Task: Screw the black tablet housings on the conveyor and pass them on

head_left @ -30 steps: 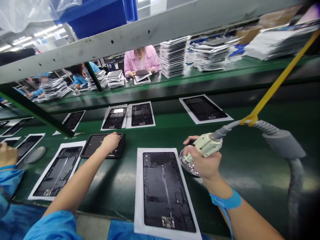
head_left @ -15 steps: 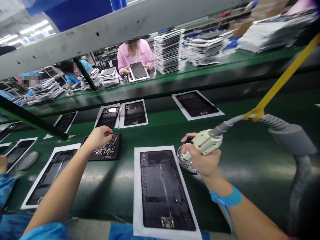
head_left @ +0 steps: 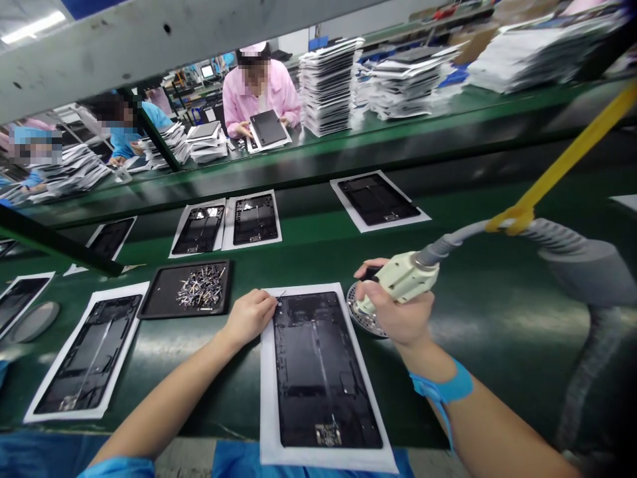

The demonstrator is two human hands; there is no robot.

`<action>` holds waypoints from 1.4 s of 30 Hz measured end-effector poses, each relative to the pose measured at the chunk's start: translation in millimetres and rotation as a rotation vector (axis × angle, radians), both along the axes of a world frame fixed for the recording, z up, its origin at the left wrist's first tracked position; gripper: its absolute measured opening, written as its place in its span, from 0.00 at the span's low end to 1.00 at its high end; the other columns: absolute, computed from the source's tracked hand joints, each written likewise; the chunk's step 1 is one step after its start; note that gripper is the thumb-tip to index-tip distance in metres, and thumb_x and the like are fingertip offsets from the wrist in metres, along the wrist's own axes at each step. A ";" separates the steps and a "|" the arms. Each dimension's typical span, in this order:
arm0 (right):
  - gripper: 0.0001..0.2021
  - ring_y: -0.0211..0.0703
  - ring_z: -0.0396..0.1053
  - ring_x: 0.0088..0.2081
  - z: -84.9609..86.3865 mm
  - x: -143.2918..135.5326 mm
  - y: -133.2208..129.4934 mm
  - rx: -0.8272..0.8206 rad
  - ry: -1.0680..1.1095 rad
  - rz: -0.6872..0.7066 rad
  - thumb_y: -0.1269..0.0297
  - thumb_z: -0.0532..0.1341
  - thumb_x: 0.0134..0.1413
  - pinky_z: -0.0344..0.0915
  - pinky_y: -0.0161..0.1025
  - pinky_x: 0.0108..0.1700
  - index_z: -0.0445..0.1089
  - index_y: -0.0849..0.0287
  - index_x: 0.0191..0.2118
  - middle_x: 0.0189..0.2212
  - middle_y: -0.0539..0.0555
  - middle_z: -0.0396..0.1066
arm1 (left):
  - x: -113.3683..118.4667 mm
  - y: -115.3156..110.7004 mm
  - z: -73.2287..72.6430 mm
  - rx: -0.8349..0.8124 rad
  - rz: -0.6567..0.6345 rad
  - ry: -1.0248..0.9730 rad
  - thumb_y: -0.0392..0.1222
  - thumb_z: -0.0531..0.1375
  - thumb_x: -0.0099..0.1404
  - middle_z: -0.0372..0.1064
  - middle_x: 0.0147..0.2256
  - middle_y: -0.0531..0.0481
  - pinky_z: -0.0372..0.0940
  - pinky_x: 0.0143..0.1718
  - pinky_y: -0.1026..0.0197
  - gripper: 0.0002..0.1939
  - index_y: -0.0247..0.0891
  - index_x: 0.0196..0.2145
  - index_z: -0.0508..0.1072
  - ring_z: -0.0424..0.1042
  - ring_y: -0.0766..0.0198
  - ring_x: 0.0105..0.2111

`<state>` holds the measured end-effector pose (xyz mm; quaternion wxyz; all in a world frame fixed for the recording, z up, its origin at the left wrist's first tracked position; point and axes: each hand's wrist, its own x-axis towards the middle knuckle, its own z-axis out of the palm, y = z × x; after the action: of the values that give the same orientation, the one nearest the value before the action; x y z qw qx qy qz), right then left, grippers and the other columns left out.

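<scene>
My left hand [head_left: 253,315] is at the top left corner of a black tablet housing [head_left: 323,372], its fingertips pinched on a tiny part too small to name. The housing lies on a white sheet [head_left: 267,398] in front of me. Wrapped in my right hand [head_left: 398,309] is a pale green tool [head_left: 411,277] with a grey cable, held over a round perforated metal dish [head_left: 365,312]. Left of the housing, a black tray [head_left: 162,292] bears a heap of small metallic parts [head_left: 202,287].
More housings on white sheets lie left [head_left: 92,352] and further back [head_left: 255,219]. A yellow strap [head_left: 572,159] holds the cable at the right. A green post [head_left: 60,242] slants in from the left. Across the bench, a person in pink [head_left: 261,93] holds a panel near paper stacks [head_left: 331,86].
My left hand has moved right from the tray of small parts to the housing's top left corner. My right hand still holds the tool. The view has shifted slightly.
</scene>
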<state>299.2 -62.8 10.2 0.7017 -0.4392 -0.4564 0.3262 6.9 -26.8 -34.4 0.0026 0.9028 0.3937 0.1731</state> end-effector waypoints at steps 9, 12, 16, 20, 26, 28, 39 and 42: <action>0.09 0.37 0.71 0.20 2.6 -0.6 0.4 0.074 0.011 0.010 0.67 0.69 0.53 0.71 0.38 0.22 0.74 0.57 0.41 0.31 0.51 0.75 | 16.4 -26.6 9.1 0.033 0.131 0.271 0.36 0.54 0.73 0.73 0.36 0.46 0.66 0.36 0.58 0.09 0.38 0.38 0.74 0.71 0.58 0.37; 0.09 0.37 0.71 0.20 1.4 -0.6 1.2 0.079 0.014 0.007 0.68 0.69 0.53 0.70 0.37 0.22 0.74 0.57 0.41 0.31 0.50 0.75 | 20.6 -39.3 9.7 0.016 0.172 0.290 0.37 0.52 0.74 0.73 0.43 0.42 0.67 0.40 0.55 0.11 0.37 0.49 0.72 0.72 0.55 0.44; 0.09 0.36 0.71 0.20 -0.6 0.2 1.8 0.074 0.008 -0.018 0.69 0.69 0.53 0.70 0.37 0.22 0.75 0.58 0.41 0.30 0.50 0.75 | 24.4 -48.5 12.1 -0.029 0.185 0.313 0.38 0.51 0.73 0.71 0.49 0.37 0.68 0.44 0.51 0.16 0.34 0.56 0.69 0.70 0.50 0.50; 0.08 0.37 0.71 0.20 -1.1 2.6 2.2 0.071 -0.022 -0.049 0.69 0.68 0.52 0.70 0.37 0.23 0.74 0.58 0.40 0.30 0.49 0.75 | 23.0 -30.5 19.2 -0.149 0.213 0.252 0.39 0.51 0.73 0.74 0.45 0.39 0.67 0.44 0.52 0.14 0.35 0.49 0.74 0.71 0.51 0.46; 0.09 0.37 0.72 0.21 -6.1 12.1 10.7 0.103 -0.150 -0.201 0.69 0.68 0.51 0.71 0.39 0.26 0.74 0.58 0.39 0.30 0.49 0.74 | 13.3 21.1 31.2 -0.543 0.284 0.029 0.41 0.56 0.71 0.75 0.31 0.50 0.61 0.33 0.62 0.11 0.38 0.31 0.75 0.71 0.63 0.30; 0.10 0.36 0.71 0.21 -8.3 15.1 15.2 0.100 -0.137 -0.229 0.69 0.68 0.51 0.71 0.39 0.26 0.73 0.57 0.41 0.30 0.48 0.74 | 10.7 28.9 31.5 -0.612 0.254 0.005 0.43 0.58 0.70 0.75 0.29 0.51 0.58 0.31 0.63 0.11 0.38 0.30 0.75 0.71 0.64 0.29; 0.09 0.35 0.69 0.20 -15.8 22.1 36.0 0.080 -0.191 -0.288 0.66 0.66 0.53 0.69 0.37 0.23 0.72 0.57 0.41 0.32 0.48 0.74 | 9.0 30.7 24.9 -0.623 0.246 0.015 0.46 0.58 0.70 0.73 0.28 0.53 0.53 0.29 0.63 0.11 0.40 0.31 0.73 0.70 0.64 0.28; 0.09 0.34 0.69 0.20 -16.8 22.1 35.1 0.068 -0.187 -0.279 0.66 0.66 0.53 0.69 0.37 0.23 0.71 0.57 0.41 0.32 0.48 0.73 | 9.1 30.3 24.9 -0.626 0.244 0.016 0.47 0.58 0.70 0.73 0.27 0.53 0.52 0.30 0.63 0.11 0.41 0.31 0.73 0.70 0.63 0.28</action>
<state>321.3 -27.7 -6.6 0.7092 -0.5026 -0.4652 0.1676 16.0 3.4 -9.5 0.2560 0.8056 0.5331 0.0357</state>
